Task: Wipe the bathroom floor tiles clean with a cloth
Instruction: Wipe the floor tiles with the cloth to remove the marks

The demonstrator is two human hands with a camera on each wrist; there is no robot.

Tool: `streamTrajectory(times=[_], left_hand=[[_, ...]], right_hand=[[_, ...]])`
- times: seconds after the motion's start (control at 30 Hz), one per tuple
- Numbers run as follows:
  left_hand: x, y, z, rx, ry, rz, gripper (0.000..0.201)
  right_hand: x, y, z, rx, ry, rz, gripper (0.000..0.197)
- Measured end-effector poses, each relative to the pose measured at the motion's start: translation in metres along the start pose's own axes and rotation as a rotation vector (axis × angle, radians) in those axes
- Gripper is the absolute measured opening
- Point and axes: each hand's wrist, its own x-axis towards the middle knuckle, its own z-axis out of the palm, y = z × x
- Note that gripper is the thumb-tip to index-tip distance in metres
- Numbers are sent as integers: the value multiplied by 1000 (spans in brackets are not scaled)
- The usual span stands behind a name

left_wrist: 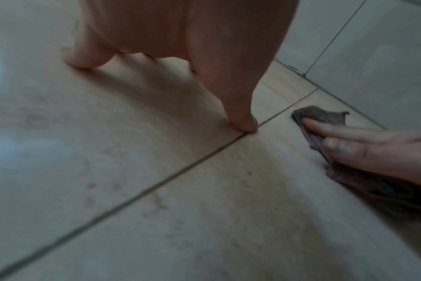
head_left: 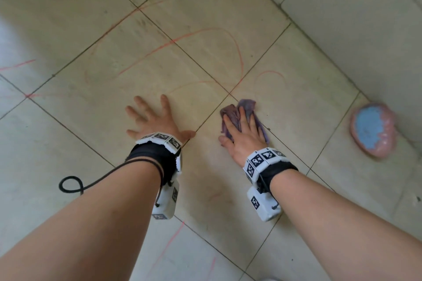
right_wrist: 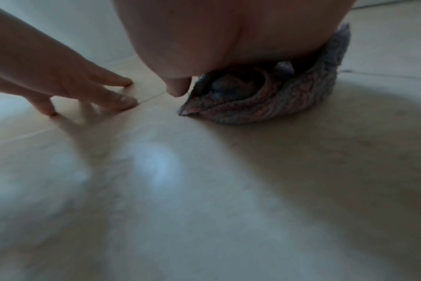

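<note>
A: What's hidden? The cloth [head_left: 242, 118] lies half under the right hand [head_left: 239, 137] on the head view; only its crumpled purple edges poke out past the fingers; the pink and blue thing [head_left: 373, 130] by the wall is too blurred to name.

B: The right wrist view shows more; the folds bunch under the palm, pinkish and grey-blue in that dim light, pressed on the tile; the fingertips themselves are cut off there.

A: And the grip? Fingers lie straight and close together on top, pressing down, not curled round it; the left wrist view shows two of them flat on the cloth.

B: The left hand [head_left: 155, 118] is spread wide on the floor [head_left: 205, 57], holding nothing, thumb at a grout line; the cloth sits just beside it, apart; red scribbles [head_left: 237, 52] show only from the head.
</note>
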Motion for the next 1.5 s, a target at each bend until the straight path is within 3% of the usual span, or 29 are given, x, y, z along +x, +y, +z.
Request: streamTrajectory(times=[0.13,0.23,0.4,0.5,0.63,0.77,0.9,1.03,1.2,1.33,1.4,1.5], left_hand=[[1,12,4,-20,19,-43,131],[4,14,3,-3,13,-59,133],[3,21,-2,31,0,-90,136],[0,24,-5,41,-11,-101,136],[0,25,-6,48,-4,-104,136],[1,24,-4,43,-1,-99,136],[1,24,-3,46,-1,-98,136],[1,24,-4,39,-6,-97,137],[1,23,-4,42,-9,-85,136],[0,23,-6,47,-26,-82,136],[-1,24,-7,48,-31,-77,136],[-1,23,-8,49,-33,-75,136]], right_hand=[[28,18,-29,56,39,135,64],[63,5,-51,124,47,177,66],[50,-24,-36,11,23,-55,68],[17,2,-15,-47,19,-131,65],[27,48,-31,-9,70,24,62],[71,25,-65,121,80,157,66],[67,-18,-50,54,34,-30,67],[44,6,-31,-38,8,-128,68],[55,61,-56,-34,73,89,68],[92,50,-82,51,100,261,74],[102,36,-90,69,98,265,76],[95,25,-81,46,96,120,73]])
